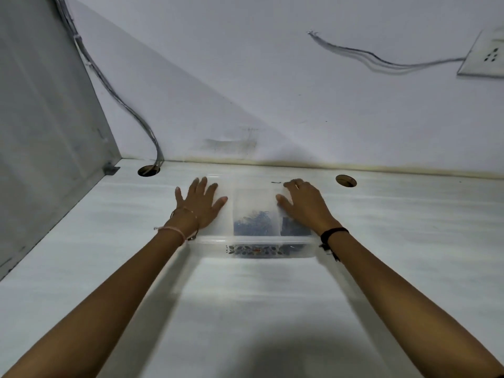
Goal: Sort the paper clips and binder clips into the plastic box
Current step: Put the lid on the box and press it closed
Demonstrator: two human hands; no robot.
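A clear plastic box (256, 248) with inner dividers stands on the white table near the wall. Its middle compartment holds a dark heap of paper clips (255, 223). Dark binder clips (296, 229) lie in the right compartment, partly hidden. My left hand (197, 204) lies flat, fingers spread, on the left part of the box top, which seems to carry a clear lid. My right hand (305, 204) rests on the right part, fingers curled over the far edge. One small dark clip (276, 182) lies on the table behind the box.
Two round cable holes (148, 170) (345, 181) sit in the table near the wall. A cable bundle (114, 94) runs down into the left one. A grey partition (46, 132) closes the left side. A wall socket (485, 55) with loose wires is at upper right.
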